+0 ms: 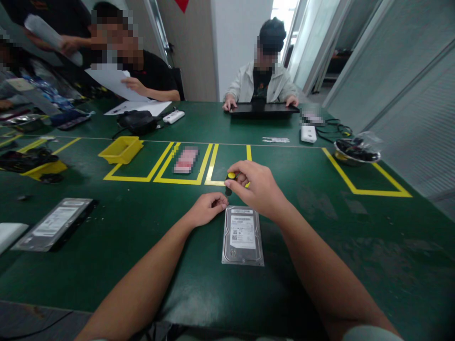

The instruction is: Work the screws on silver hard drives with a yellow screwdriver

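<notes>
A silver hard drive [243,239] with a white label lies flat on the green table in front of me. My right hand [262,188] is closed around a small screwdriver [231,176] with a black and yellow handle. The screwdriver stands upright, its shaft pointing down at the drive's far left corner. At that same corner, my left hand [208,209] has its fingertips pinched together beside the screwdriver's tip. Whether those fingers grip the drive's edge, the tip or a small part is hidden.
A second hard drive [55,222] lies at the left, near a white object [12,235]. Yellow tape marks rectangles beyond my hands, close to a yellow bin [121,149]. A metal bowl [356,154] stands at the right. Across the table, one person holds a black panel [265,110], another papers.
</notes>
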### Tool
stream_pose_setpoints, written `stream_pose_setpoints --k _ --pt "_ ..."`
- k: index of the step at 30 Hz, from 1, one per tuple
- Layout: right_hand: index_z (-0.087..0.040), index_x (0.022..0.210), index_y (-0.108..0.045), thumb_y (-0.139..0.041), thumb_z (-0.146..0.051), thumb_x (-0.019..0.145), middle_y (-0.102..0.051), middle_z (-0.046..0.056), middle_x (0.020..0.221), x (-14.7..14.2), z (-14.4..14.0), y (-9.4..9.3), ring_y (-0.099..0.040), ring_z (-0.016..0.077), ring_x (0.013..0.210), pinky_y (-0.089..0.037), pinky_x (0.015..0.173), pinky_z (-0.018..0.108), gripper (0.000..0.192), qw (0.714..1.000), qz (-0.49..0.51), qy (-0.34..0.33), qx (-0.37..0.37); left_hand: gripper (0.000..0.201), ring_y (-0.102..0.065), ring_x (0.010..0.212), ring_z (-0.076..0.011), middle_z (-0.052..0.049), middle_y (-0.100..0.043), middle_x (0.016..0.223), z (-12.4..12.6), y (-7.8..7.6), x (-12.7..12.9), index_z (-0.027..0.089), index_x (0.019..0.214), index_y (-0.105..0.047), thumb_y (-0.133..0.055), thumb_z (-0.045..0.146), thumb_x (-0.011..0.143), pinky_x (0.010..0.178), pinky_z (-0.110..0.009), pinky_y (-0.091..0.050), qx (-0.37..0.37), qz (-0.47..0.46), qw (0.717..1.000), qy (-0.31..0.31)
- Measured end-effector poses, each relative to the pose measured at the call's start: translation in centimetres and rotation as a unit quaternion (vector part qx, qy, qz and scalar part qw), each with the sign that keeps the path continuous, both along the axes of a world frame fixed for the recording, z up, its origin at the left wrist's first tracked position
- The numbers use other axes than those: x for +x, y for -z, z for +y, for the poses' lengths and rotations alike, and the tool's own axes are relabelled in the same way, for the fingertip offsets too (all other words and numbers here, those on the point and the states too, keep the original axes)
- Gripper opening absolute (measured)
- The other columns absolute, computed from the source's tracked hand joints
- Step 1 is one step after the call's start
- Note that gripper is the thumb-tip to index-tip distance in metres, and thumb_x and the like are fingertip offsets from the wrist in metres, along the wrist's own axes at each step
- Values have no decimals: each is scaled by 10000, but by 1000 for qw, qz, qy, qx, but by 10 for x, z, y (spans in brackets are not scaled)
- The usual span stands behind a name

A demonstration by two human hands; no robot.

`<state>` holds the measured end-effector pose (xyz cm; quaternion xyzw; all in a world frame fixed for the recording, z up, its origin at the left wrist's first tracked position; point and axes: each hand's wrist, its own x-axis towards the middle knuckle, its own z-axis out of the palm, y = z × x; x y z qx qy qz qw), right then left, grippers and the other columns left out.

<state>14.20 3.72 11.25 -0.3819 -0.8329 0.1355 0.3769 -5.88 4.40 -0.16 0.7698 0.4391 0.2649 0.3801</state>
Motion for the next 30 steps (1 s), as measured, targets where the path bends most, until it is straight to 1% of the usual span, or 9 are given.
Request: stream_pose_setpoints --k 8,16,24,30 --pt "-179 921 -618 -667 -254 836 -626 14 812 -2 -1 1 -545 140 728 -413 712 272 123 1000 5 5 -10 123 -498 673 -133 13 -583 730 0 0 0 152 827 -633 -572 255 856 619 -236 -363 6 8 1000 0" --pt "-145 912 -621 -672 -251 834 -606 18 794 -4 -4 -1 -532 132 707 -411 696 271 141 1000 -4 -1 -4 127 -502 673 -134 12 -594 741 1 2 0 147 849 -646 -573 249 866 626 -243 -355 17 17 1000 0" --pt "-173 903 -601 -653 -256 836 -600 19 807 -5 -5 -1 -526 142 734 -403 702 268 119 1000 -5 -2 -11 145 -497 676 -130 12 -577 743 1 5 0 140 881 -626 -577 277 881 634 -238 -368 20 1 1000 -2" --pt "-176 904 -595 -652 -266 840 -593 17 807 -5 -6 0 -525 144 743 -403 706 267 124 1000 -4 -3 -12 162 -511 689 -137 -3 -621 793 2 6 0 138 927 -649 -564 270 890 649 -246 -383 21 5 1000 0"
